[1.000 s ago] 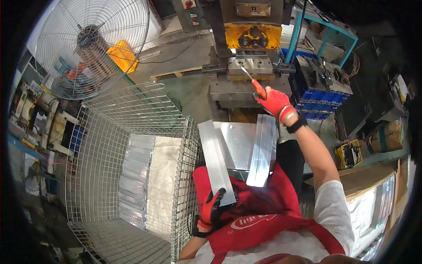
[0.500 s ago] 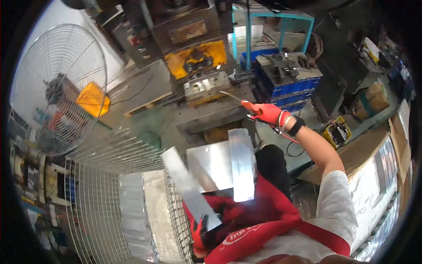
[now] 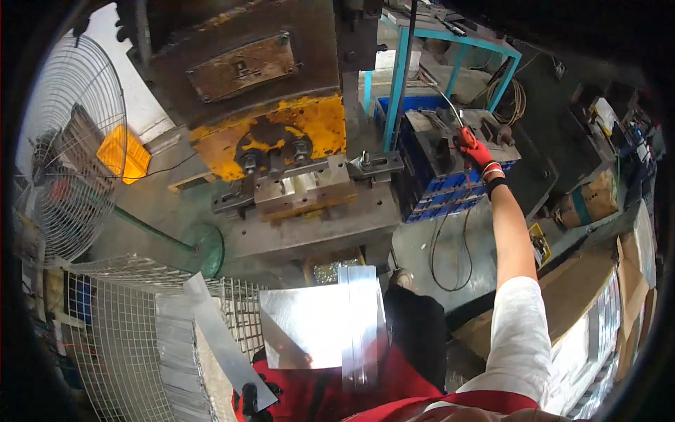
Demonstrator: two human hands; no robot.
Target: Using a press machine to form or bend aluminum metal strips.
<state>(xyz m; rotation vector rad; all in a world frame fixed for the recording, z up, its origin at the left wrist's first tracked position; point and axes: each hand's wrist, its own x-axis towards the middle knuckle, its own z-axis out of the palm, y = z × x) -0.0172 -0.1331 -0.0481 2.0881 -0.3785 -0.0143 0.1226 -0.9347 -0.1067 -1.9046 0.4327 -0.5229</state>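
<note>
My right hand [image 3: 480,156], in a red glove, is closed around an air blow gun [image 3: 465,133] with a red body and a long bent metal nozzle. The arm stretches far forward, and the hand is over the near edge of the stacked blue crates [image 3: 432,186]. At the lower left, my left hand [image 3: 254,402], in a black and red glove, grips the lower end of a flat metal strip [image 3: 223,337]. Across my lap lies a shiny metal sheet [image 3: 302,320], with narrower metal strips [image 3: 361,316] on its right side. Part of my left hand is cut off below.
Ahead stands a press [image 3: 239,63] with a yellow lower block over a metal die [image 3: 302,188]. At left are a large fan [image 3: 74,155] and a wire basket [image 3: 116,337] holding metal strips. A hose [image 3: 467,260] hangs right; cardboard-wrapped strips [image 3: 583,323] lie nearer.
The press appears larger and closer. My right hand has carried the blow gun from beside the die to the blue crates. My left hand still holds the metal strip.
</note>
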